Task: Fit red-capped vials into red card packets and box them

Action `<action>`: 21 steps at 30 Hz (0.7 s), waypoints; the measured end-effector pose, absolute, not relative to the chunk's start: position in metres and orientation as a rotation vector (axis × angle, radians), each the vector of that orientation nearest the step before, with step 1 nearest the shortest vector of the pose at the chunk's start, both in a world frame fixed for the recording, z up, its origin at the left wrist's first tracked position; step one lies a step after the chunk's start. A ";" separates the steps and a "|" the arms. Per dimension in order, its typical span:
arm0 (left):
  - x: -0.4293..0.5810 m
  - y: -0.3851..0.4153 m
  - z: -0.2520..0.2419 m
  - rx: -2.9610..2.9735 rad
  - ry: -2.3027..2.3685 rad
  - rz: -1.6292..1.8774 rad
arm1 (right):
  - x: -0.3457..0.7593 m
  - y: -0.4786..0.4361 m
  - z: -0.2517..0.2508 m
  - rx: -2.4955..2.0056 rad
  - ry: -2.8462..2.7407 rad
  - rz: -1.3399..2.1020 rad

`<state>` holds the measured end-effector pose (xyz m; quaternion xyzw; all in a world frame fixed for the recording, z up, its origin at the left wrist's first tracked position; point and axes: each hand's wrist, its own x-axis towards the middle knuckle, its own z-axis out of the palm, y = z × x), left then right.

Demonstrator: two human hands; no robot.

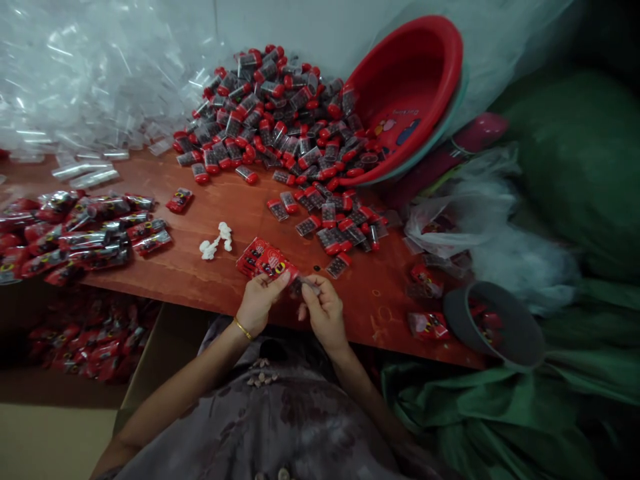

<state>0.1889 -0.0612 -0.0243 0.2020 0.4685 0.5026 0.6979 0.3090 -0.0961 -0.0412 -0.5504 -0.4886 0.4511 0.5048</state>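
My left hand (257,303), with a gold bangle on its wrist, is closed on a small stack of red printed labels (265,260) at the near edge of the wooden table (210,200). My right hand (323,310) pinches a small clear case (305,285) right beside the labels, and the two hands almost touch. Just beyond them a big heap of red-capped small cases (285,113) spills over the table, and loose ones (340,227) lie close to my right hand.
A red basin (415,60) leans tilted at the back right. Clear plastic sleeves (85,87) pile at the back left. Packed red items (75,233) lie at the left, more in a cardboard box (90,340) below. White scraps (216,241), plastic bags (470,220) and a grey container (495,327) sit nearby.
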 end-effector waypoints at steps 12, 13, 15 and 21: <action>0.180 -0.050 -0.032 0.506 0.941 1.045 | 0.300 -0.090 -0.049 -1.177 -1.137 1.328; 0.179 -0.050 -0.033 0.502 0.935 1.045 | 0.302 -0.090 -0.049 -1.175 -1.158 1.336; 0.177 -0.050 -0.036 0.495 0.914 1.026 | 0.306 -0.090 -0.050 -1.208 -1.195 1.311; 0.168 -0.053 -0.032 0.515 0.903 1.009 | 0.305 -0.083 -0.047 -1.195 -1.190 1.297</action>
